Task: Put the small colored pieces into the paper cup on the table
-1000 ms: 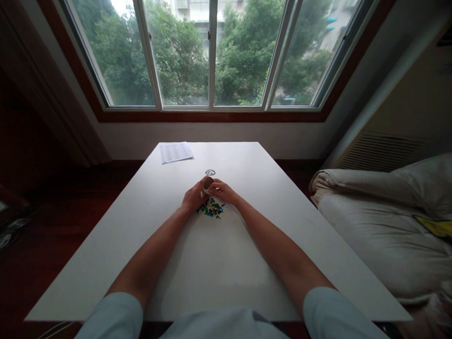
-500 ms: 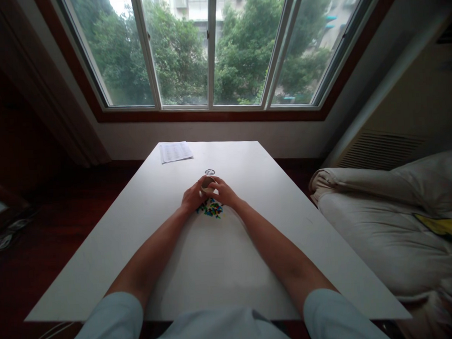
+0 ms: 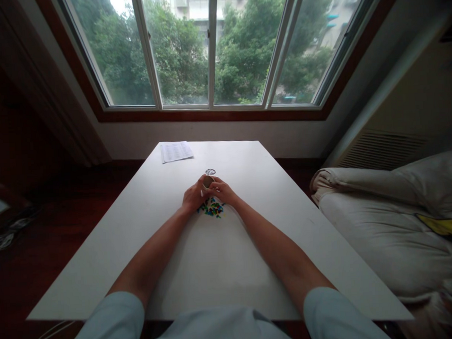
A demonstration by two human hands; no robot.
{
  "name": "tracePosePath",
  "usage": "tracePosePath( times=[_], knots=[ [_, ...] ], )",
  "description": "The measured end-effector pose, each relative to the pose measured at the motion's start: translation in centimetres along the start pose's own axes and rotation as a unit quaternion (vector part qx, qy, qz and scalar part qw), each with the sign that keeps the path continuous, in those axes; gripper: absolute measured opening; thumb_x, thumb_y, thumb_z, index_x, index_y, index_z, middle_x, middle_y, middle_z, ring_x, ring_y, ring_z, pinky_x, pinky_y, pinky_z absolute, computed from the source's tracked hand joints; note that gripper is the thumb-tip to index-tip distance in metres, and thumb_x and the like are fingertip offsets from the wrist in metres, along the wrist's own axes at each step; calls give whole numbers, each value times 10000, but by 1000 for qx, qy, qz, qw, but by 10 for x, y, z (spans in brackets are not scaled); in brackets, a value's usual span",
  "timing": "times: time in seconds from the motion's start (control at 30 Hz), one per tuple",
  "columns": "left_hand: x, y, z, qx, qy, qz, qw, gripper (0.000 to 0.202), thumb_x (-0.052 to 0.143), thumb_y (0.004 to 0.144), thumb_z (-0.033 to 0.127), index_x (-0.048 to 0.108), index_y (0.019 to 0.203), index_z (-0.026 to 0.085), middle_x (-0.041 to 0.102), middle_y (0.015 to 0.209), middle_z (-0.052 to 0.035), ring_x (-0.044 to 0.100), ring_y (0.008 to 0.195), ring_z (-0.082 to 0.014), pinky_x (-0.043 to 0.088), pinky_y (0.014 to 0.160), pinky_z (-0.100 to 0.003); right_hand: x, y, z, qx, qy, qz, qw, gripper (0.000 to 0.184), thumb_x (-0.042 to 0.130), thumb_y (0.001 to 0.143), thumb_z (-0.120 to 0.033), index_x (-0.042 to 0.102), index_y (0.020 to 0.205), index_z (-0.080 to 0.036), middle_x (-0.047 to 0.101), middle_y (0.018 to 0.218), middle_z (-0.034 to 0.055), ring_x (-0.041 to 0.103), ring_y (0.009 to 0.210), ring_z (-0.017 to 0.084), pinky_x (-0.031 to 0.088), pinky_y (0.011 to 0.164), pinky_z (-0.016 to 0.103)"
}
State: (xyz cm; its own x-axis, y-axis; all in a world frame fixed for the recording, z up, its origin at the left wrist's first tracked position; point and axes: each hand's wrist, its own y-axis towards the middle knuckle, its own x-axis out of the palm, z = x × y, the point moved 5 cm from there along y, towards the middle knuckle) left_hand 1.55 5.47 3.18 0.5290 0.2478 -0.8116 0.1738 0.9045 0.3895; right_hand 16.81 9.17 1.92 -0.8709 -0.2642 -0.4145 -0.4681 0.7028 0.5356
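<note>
Both hands close around a small round cup-like container [image 3: 208, 181], its brownish inside facing me. My left hand [image 3: 193, 196] wraps its left side. My right hand [image 3: 224, 191] grips it from the right, fingers across the front. Just below the hands, a loose pile of small coloured pieces [image 3: 212, 208] in blue, green, yellow and red lies on the white table [image 3: 223, 269]. Behind the container rests a small round, dark-rimmed item [image 3: 210, 172], too small to name. What the container holds, if anything, cannot be made out.
A stack of printed papers [image 3: 176, 151] lies at the table's far left corner. To the right stands a cushioned beige sofa [image 3: 363, 223] with a yellow item [image 3: 445, 226] on it. Beyond the far edge is a wide window [image 3: 209, 50]. Cables [image 3: 7, 234] lie on the floor at left.
The container's opening is tilted slightly differently between my hands. Both hands keep their hold, and the pile looks much the same.
</note>
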Motion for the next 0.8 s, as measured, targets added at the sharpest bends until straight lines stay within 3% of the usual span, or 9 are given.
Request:
tracePosePath(
  times=[0.27, 0.4, 0.63, 0.8],
  knots=[
    [0, 1, -1, -12, -10, -27, 1000, 832, 642, 880, 444, 201, 1566, 279, 666, 1244, -92, 652, 1073, -256, 502, 858, -324, 1, -3, -3, 28, 0, 7, 1000, 258, 650, 857, -456, 656, 806, -203, 527, 1352, 79, 552, 1156, 224, 529, 864, 345],
    [2, 0, -4, 0, -38, -6, 999, 826, 646, 879, 422, 203, 1563, 284, 633, 1308, -89, 641, 1103, -258, 510, 887, -345, 0, -8, -3, 52, -22, 34, 998, 224, 653, 855, -429, 689, 951, -230, 493, 1395, 77, 556, 1176, 218, 540, 889, 355],
    [1, -4, -8, 26, -55, 23, 998, 871, 663, 852, 341, 172, 1568, 276, 579, 1359, -83, 638, 1092, -217, 526, 880, -330, -14, -12, -19, 30, -79, 115, 990, 366, 631, 871, -361, 634, 1226, -273, 457, 1437, 93, 488, 1279, 254, 538, 935, 389],
    [-8, -7, -19, 34, -68, 44, 996, 824, 654, 838, 319, 222, 1536, 260, 581, 1316, -76, 642, 1021, -185, 531, 817, -316, -37, -18, -20, 50, -154, 213, 964, 307, 452, 964, -335, 614, 1201, -228, 569, 1242, 108, 569, 1093, 225, 554, 846, 360]
  ],
)
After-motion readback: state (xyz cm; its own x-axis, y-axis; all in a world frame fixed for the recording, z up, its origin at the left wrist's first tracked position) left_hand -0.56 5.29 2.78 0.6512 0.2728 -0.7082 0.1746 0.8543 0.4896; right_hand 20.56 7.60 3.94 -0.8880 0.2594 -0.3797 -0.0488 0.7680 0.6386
